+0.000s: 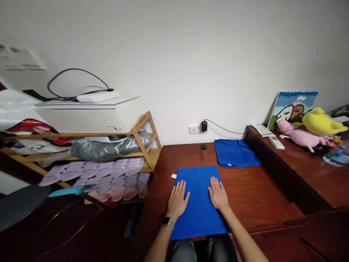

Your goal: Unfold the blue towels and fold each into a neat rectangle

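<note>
A blue cloth [200, 218] lies spread flat on the reddish-brown desk, its near edge at the desk's front. A small white tag pokes out from its left side. My left hand [178, 200] rests palm down on the cloth's left edge, fingers stretched out, a watch on the wrist. On the right edge of the cloth lies my right hand [218, 193], also palm down with its fingers extended. Neither hand grips anything. Further back on the right sits a second blue cloth [236, 153], folded or stacked in a somewhat rumpled pile.
The desk [261, 193] meets a raised side surface on the right holding a remote control [276, 142], a pink plush toy [305, 138] and a yellow plush toy [321, 122]. Left stands a wooden rack [148, 156] with several slippers [103, 169]. A black adapter [204, 126] is plugged into the wall.
</note>
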Tool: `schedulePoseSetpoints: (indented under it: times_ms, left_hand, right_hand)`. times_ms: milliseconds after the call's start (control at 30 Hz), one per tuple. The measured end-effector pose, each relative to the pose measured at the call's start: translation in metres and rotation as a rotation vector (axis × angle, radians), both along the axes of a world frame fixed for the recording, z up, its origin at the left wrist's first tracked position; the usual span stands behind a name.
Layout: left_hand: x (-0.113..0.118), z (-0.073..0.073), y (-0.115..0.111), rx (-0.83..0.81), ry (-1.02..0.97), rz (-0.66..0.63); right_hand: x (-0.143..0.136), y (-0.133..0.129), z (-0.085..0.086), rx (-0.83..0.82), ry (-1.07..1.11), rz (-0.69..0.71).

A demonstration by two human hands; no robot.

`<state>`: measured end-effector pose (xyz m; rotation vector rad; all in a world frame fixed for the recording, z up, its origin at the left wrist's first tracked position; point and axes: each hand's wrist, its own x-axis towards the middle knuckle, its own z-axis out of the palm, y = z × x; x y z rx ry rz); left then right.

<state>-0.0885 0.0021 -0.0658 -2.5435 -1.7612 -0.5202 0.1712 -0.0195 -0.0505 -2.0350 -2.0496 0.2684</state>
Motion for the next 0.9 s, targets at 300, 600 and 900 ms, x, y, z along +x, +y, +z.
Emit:
schedulePoseSetpoints:
  times_ms: [300, 600, 900]
  left_hand:
    - [0.002, 0.025, -0.016, 0.073, -0.022, -0.023]
    - [0.044, 0.006, -0.069, 0.005, 0.047, -0.139]
    - [-0.019, -0.001, -0.061, 0.011, 0.019, 0.018]
  right_hand:
    - [0.004, -0.019, 0.025, 0.017, 0.007, -0.08]
    - [-0.068, -0.064, 0.014, 0.031, 0.069, 0.133]
    - [0.004, -0.069, 0.01, -0.008, 0.025, -0.032]
